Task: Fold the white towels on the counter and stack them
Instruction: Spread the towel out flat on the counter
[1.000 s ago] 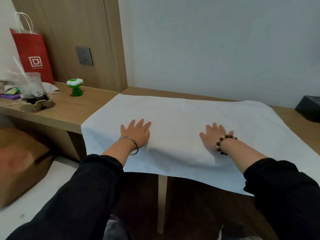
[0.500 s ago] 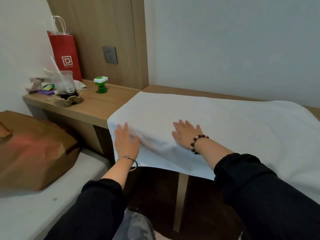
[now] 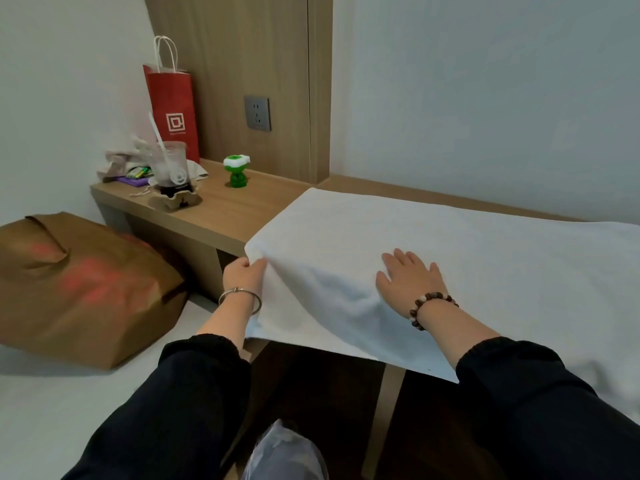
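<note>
At bottom of frame, noted two black sleeves, left sleeve (image 3: 180, 403) and right sleeve (image 3: 540, 403), extending up into the picture. Just above, found the left hand (image 3: 242, 277) at centre left, metal bangle (image 3: 240, 299) on the wrist, fingers pressed together and pinching the left edge of the white towel (image 3: 467, 258), that edge raised off the counter in a soft ridge. Found the right hand (image 3: 408, 282) at centre right, bead bracelet (image 3: 431, 308) on the wrist, palm down on the towel, fingers straight and slightly spread. Recorded the towel spread across the wooden counter (image 3: 221, 220) from centre to right edge of frame, near hem hanging over the counter's front. At left of frame, logged a crumpled brown paper bag (image 3: 79, 282) on a white surface below the counter. Further back, on the counter's left end: a clear plastic cup (image 3: 171, 164) with a straw, seated in a cardboard holder; a small green toy (image 3: 236, 169) to its right, apart from the towel; a red paper bag (image 3: 173, 109) upright against the wood panel. On that panel, upper centre, a grey wall socket (image 3: 257, 113).
</note>
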A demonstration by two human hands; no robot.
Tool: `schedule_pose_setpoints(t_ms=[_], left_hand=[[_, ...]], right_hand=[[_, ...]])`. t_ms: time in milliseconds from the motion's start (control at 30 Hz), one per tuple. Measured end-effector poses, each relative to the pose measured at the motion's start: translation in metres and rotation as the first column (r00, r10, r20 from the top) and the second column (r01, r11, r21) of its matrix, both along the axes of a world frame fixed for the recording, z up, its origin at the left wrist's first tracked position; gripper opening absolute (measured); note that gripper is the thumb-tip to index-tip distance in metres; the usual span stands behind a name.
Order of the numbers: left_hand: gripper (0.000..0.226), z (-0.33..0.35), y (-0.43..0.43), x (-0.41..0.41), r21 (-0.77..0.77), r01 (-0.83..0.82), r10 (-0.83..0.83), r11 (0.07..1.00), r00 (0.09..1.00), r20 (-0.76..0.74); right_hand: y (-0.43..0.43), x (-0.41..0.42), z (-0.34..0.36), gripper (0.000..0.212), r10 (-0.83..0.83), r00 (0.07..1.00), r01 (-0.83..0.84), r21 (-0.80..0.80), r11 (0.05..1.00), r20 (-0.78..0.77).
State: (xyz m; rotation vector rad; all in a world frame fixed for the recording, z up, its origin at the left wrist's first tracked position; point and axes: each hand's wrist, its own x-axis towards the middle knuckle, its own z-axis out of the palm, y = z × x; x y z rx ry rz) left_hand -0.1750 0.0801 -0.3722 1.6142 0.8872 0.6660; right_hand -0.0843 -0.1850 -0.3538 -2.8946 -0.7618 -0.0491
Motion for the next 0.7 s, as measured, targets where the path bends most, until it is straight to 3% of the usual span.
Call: schedule_pose_setpoints(t_ms=[100,167,267,333,367,433,467,600,700], left_hand=[[0.038,0.047,-0.017,0.004,0.078,0.03,-0.032,0.997,0.999,0.028],[0.031,0.085,-0.042,0.011,0.172,0.157,-0.154,0.973,0.988,-0.029],[0.026,0.126,-0.098,0.028,0.326,0.404,-0.387,0.855,0.915,-0.116],[0.019,0.132,-0.146,0.037,0.294,0.636,-0.612,0.714,0.77,-0.178],[0.014,0.131,-0.169,0.04,0.239,0.753,-0.729,0.613,0.655,-0.197],[0.019,0.123,-0.206,0.043,0.155,0.921,-0.851,0.356,0.388,-0.353],[0.029,0.115,-0.221,0.045,0.127,0.948,-0.829,0.291,0.317,-0.46],[0.048,0.067,-0.259,0.049,0.313,0.941,-0.499,0.127,0.333,-0.8],[0.065,0.037,-0.266,0.049,0.392,0.916,-0.399,0.084,0.392,-0.829]], right_hand=[[-0.001,-0.001,0.008,0.049,-0.026,0.999,0.031,0.12,0.992,-0.038],[-0.01,0.001,0.019,0.042,-0.036,0.983,0.106,0.395,0.913,-0.179],[-0.044,0.009,0.041,0.03,-0.055,0.928,0.332,0.75,0.573,-0.369],[-0.078,0.021,0.053,0.028,-0.164,0.889,0.457,0.816,0.353,-0.427],[-0.097,0.027,0.058,0.029,-0.252,0.872,0.484,0.82,0.307,-0.42],[-0.136,0.037,0.064,0.032,-0.445,0.812,0.539,0.775,0.329,-0.376],[-0.153,0.04,0.065,0.032,-0.515,0.784,0.571,0.73,0.377,-0.347],[-0.19,0.041,0.055,0.034,-0.493,0.812,0.583,0.396,0.71,-0.311],[-0.191,0.032,0.041,0.035,-0.406,0.9,0.422,0.082,0.903,-0.157]])
